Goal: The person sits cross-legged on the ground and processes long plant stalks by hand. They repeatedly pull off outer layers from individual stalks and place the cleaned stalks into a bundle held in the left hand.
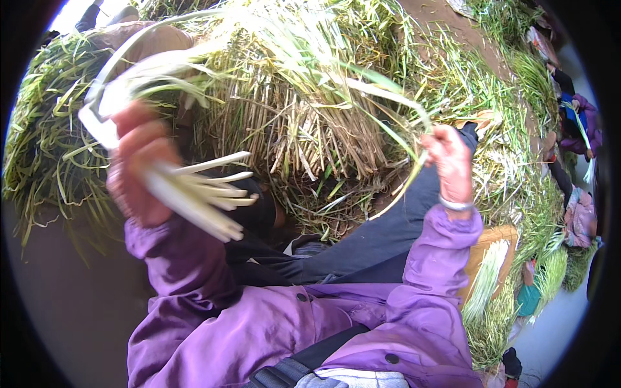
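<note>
My left hand (143, 165), blurred, is closed around a bunch of pale green-white stalks (199, 194), their ends pointing right and down and their leaves arching above the fist. On the right, my right hand (449, 157) pinches a long leafy stalk (412, 179) between thumb and fingers, a bangle on its wrist. Leaves reach from near one hand towards the other; whether they belong to one plant I cannot tell. Beyond both hands lies a large heap of cut stalks (301, 126), brownish ends towards me and green leaves at the back.
Green leaves (53, 121) hang over the left side. Near my right elbow, trimmed pale stalks (487, 276) lie on a wooden board (504, 235). Loose leaves and stalks cover ground to the right. Other people (580, 121) sit at the far right edge. My bent legs (368, 237) lie below the heap.
</note>
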Tool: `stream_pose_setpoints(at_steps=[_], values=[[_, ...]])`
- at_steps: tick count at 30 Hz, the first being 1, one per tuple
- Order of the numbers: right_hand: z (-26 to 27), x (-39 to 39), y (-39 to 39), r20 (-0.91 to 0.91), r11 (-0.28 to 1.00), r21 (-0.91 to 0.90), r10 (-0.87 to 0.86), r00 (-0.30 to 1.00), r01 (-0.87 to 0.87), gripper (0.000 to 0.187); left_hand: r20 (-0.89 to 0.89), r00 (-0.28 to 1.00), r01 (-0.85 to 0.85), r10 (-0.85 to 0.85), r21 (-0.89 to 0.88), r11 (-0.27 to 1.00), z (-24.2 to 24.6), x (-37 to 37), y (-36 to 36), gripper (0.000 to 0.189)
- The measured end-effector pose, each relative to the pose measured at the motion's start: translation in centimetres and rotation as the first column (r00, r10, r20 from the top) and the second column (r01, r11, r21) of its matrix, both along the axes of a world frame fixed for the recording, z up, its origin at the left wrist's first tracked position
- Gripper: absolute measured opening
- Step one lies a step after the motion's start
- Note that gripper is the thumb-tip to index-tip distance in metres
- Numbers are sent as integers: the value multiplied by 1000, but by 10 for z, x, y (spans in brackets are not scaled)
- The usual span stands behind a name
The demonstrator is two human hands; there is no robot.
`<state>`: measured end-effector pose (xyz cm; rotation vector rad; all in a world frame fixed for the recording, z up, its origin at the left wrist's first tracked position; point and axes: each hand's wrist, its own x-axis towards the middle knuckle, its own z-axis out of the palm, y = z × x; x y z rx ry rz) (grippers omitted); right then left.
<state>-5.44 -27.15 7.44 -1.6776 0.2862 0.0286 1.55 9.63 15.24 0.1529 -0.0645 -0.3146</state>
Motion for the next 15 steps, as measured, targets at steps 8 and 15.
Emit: stream_pose_setpoints(at_steps=[8,15], values=[[-50,-39,48,-114,928,371,76,991,-29,33,-44,986,167,-161,194,967,-47,-19,-26,52],[-49,-43,79,-80,897,437,111,991,-66,25,-227,896,426,-381,201,882,-95,-30,-65,28]])
